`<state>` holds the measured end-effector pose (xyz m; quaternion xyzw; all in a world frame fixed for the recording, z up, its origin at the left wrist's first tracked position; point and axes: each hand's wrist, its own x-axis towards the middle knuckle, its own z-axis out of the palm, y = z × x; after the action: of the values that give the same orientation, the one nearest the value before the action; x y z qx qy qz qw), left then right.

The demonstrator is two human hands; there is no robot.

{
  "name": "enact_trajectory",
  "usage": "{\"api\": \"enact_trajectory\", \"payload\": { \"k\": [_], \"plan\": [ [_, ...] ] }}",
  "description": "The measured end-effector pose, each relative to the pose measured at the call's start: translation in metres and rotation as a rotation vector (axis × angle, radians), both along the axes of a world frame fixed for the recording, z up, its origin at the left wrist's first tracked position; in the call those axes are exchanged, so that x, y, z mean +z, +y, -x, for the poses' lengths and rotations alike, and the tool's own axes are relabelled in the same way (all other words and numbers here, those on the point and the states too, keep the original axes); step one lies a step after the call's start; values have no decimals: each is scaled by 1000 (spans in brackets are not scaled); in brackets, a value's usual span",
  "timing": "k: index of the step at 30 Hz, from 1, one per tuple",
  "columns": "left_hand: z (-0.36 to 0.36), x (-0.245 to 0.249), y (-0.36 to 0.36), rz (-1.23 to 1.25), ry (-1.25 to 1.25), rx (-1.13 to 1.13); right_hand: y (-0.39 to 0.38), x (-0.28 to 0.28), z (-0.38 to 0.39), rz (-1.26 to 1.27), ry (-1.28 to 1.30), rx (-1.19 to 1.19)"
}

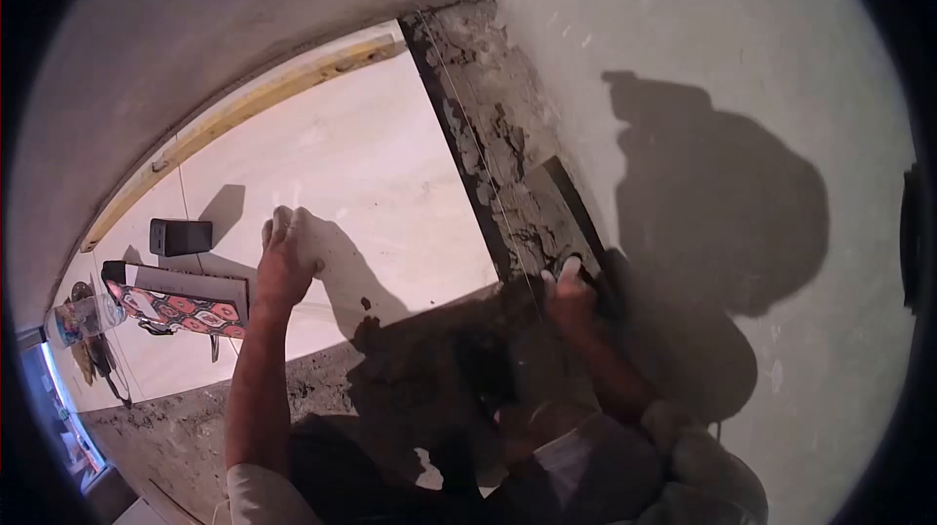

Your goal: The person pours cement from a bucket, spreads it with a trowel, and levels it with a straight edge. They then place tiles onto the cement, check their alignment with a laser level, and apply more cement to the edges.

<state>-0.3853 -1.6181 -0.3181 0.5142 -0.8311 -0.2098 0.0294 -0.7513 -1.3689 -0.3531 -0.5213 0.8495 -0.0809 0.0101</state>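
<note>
My left hand (288, 257) rests on the large white tile (390, 174), its fingers pointing away from me and the thumb apart, with nothing seen in it. Over the rough mortar strip (493, 125) at the tile's right side is my right hand (569, 296). Its fingers are bent in shadow, and whatever they may hold is hard to make out. A thin string (468, 120) runs along the mortar and passes just left of that hand. Beyond the right hand, a flat dark-edged piece (566, 198) lies on the mortar near the wall.
A yellow wooden bar (254, 100) lies along the tile's far edge. On the left are a black box (181, 237), a red patterned case (181, 310), a clear plastic bottle (86, 320) and some tools. A plastered wall (703, 27) rises on the right, with my shadow on it.
</note>
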Motion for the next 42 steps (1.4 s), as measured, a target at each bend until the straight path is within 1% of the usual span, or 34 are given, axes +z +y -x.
{"api": "enact_trajectory", "payload": {
  "k": [1, 3, 4, 5, 7, 8, 11, 13, 15, 16, 18, 19, 21, 30, 32, 33, 35, 37, 39, 41, 42],
  "plan": [
    [2, 1, -4, 13, 2, 14, -14, 11, 3, 13, 2, 14],
    [3, 4, 1, -39, -51, 50, -26, 44, 0, -30, -171, -133],
    [5, 10, 1, -39, -19, 40, -42, 58, 0, -93, -252, -266],
    [6, 10, -1, -30, -15, 46, -63, 70, 3, -84, -250, -259],
    [5, 8, 1, -57, -41, 64, -102, 81, 11, 129, -374, -179],
    [13, 23, 1, -120, -31, 85, -126, 78, 17, 146, -392, -155],
    [7, 14, 1, -74, -23, 67, -208, 63, 29, 140, -407, -114],
    [4, 9, 0, -70, -25, 58, -259, 73, 20, 85, -462, -185],
    [5, 10, 0, -67, -23, 54, -302, 68, 20, -59, -382, -247],
    [7, 12, 1, -72, -23, 70, -317, 63, 23, -62, -388, -239],
    [6, 13, 2, -62, -53, 82, -340, 53, 27, -221, -384, -227],
    [7, 15, 0, -61, -58, 90, -348, 44, 30, -221, -389, -219],
    [11, 20, 1, -111, -79, 132, -357, 33, 33, -110, -363, -213],
    [8, 15, 2, -66, -29, 110, -369, 23, 42, -96, -357, -105],
    [8, 14, 3, -58, -10, 98, -368, 26, 42, -224, -630, -107],
    [10, 15, 2, -56, -8, 92, -365, 25, 41, -220, -629, -112],
    [10, 16, 2, -83, -12, 109, -353, 20, 34, -171, -499, -65],
    [10, 16, 3, -77, -35, 107, -336, 28, 26, -167, -493, -75],
    [9, 15, 2, -71, -55, 110, -320, 31, 26, -150, -404, -94],
    [7, 12, 3, -50, -36, 94, -313, 37, 27, -167, -383, -95],
    [7, 12, 2, -54, -34, 98, -311, 51, 24, -163, -401, -139]
  ]
}}
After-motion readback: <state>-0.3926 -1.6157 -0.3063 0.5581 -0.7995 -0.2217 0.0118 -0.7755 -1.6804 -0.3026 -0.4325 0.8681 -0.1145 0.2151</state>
